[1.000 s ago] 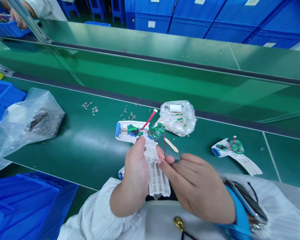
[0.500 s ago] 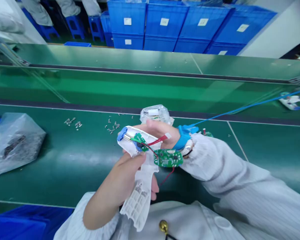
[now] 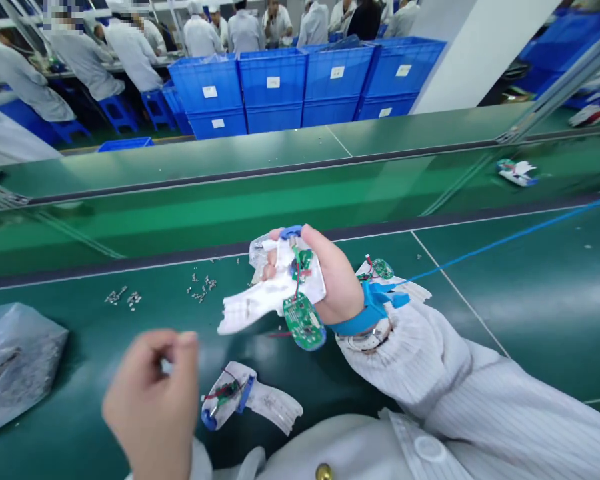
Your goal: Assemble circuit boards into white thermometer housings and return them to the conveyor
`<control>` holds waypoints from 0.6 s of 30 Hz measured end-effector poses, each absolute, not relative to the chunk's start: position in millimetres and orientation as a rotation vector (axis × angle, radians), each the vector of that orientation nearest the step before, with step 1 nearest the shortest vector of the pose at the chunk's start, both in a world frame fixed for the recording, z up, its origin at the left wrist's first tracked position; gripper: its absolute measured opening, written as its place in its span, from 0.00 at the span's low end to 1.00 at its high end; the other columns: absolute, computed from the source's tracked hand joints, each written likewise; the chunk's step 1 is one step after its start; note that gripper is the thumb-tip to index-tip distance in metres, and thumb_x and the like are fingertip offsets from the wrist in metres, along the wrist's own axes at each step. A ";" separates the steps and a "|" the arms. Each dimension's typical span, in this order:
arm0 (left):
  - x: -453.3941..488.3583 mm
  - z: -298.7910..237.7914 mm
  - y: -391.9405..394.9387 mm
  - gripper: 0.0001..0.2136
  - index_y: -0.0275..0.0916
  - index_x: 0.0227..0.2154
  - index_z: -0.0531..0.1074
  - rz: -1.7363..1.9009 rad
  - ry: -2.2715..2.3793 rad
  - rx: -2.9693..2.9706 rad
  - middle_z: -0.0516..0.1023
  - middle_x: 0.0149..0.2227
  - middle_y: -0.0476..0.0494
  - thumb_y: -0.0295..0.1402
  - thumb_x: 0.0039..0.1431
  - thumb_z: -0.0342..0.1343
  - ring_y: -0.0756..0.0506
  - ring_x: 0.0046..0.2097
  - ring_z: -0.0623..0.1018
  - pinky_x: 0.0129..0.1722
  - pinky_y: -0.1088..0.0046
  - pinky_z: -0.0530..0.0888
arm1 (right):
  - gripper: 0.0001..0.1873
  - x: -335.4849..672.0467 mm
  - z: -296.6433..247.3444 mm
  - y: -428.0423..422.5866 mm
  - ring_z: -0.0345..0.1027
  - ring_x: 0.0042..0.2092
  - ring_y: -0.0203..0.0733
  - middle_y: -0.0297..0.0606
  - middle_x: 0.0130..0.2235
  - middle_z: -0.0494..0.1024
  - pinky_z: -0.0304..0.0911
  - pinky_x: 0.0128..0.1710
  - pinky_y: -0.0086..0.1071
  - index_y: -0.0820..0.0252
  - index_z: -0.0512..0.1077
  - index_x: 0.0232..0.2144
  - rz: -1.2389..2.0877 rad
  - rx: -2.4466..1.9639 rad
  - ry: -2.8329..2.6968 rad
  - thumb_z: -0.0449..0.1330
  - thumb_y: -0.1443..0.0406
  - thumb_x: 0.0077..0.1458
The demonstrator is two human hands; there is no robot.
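Note:
My right hand [image 3: 341, 283], with a blue strap [image 3: 363, 320] at the wrist, grips a white plastic housing half [image 3: 253, 307] above the bench. Its handle points left; a blue part is at its top. A green circuit board [image 3: 304, 321] dangles from it by wires. My left hand [image 3: 153, 400] is apart from it at the lower left, blurred, thumb and forefinger pinched together; anything between them is too small to name. On the bench near my body lies another white housing half [image 3: 275, 403] with wires and blue parts. Small metal pieces [image 3: 203, 288] are scattered beyond my left hand.
A clear bag of small parts [image 3: 30, 360] sits at the left. Behind my right wrist lies another housing with a board [image 3: 381, 269]. A clear plastic item [image 3: 258, 252] is partly hidden behind my right hand. Blue bins [image 3: 273, 70] and people in white stand beyond the bench.
My left hand has let go of the housing and moved left and down. My right hand alone holds it, the handle swung leftward. The housing near my body now shows. The view has shifted.

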State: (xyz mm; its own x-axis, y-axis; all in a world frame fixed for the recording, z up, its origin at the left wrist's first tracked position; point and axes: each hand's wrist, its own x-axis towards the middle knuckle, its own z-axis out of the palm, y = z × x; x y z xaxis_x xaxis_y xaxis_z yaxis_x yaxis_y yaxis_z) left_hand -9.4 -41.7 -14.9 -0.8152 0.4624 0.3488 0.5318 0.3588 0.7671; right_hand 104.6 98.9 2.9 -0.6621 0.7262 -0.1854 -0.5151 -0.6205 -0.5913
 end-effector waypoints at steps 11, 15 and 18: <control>40.1 -42.5 -13.8 0.10 0.41 0.33 0.72 -1.967 -2.422 -1.322 0.78 0.26 0.54 0.33 0.46 0.63 0.52 0.24 0.76 0.24 0.82 0.72 | 0.16 107.4 -15.4 78.5 0.64 0.29 0.37 0.31 0.27 0.69 0.60 0.30 0.31 0.52 0.63 0.43 1.636 -0.711 -0.954 0.51 0.52 0.56; 35.6 -46.0 -13.4 0.12 0.43 0.40 0.73 -2.233 -2.262 -1.221 0.80 0.34 0.50 0.33 0.50 0.62 0.50 0.35 0.79 0.34 0.80 0.75 | 0.15 109.3 -19.3 77.4 0.65 0.31 0.38 0.31 0.27 0.69 0.60 0.33 0.33 0.53 0.64 0.42 1.657 -0.793 -0.945 0.51 0.53 0.56; 28.9 -49.1 -12.1 0.13 0.44 0.43 0.73 -2.217 -2.173 -1.353 0.79 0.40 0.48 0.32 0.53 0.60 0.49 0.41 0.78 0.39 0.78 0.74 | 0.14 108.5 -15.9 75.0 0.65 0.29 0.39 0.31 0.24 0.68 0.60 0.32 0.33 0.53 0.65 0.40 1.764 -0.838 -0.889 0.52 0.54 0.55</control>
State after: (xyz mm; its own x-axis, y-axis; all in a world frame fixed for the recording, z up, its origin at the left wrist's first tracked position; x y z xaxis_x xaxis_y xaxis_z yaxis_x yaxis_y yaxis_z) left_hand 28.9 -12.1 -49.1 -0.6558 0.6636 0.3600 0.3463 -0.1592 0.9245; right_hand 108.5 75.0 -15.9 -0.3085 0.9396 -0.1485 -0.4400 -0.2794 -0.8534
